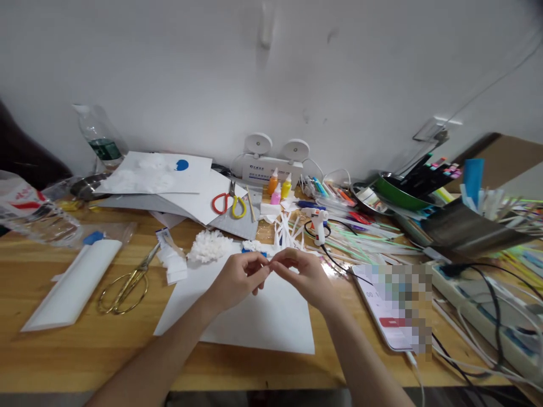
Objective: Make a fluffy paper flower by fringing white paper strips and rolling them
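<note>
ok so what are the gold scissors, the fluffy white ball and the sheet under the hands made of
Scissors: likely metal, with a shiny brass-gold finish on handles and blades.
Ball: looks like soft tissue paper or cotton, matte and ruffled; hard to tell which.
Sheet: thin white paper or card, matte, lying flat with crisp edges.

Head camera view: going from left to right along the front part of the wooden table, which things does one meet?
Long white packet with blue cap → gold metal scissors → left hand → right hand → flat white smartphone → white power strip.
</note>
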`<state>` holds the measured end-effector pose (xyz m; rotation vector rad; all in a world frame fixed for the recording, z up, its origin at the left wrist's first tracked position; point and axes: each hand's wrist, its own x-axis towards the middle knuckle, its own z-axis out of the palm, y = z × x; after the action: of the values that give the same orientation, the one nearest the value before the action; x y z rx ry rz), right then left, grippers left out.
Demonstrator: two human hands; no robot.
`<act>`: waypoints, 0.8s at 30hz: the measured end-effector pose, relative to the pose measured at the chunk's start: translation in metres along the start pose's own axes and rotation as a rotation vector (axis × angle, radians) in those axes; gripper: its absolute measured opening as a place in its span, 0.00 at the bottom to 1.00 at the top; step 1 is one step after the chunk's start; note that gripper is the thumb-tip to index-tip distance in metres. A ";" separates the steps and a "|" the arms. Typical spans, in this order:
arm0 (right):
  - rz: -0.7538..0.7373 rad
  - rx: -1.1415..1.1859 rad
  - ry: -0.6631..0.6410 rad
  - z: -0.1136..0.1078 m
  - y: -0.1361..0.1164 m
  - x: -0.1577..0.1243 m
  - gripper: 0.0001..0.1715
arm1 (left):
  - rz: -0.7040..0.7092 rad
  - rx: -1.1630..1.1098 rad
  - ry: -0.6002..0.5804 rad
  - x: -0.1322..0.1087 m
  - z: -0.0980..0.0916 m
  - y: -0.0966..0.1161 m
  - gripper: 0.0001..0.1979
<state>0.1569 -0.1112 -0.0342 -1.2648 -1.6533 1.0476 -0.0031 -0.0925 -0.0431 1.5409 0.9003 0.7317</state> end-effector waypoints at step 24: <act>0.139 0.244 -0.070 0.007 0.054 0.014 0.12 | 0.074 0.359 0.116 0.012 0.002 -0.023 0.10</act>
<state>0.1648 -0.0898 -0.0855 -1.2047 -1.4527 1.3483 0.0014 -0.0817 -0.0662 1.8699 1.1100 0.7471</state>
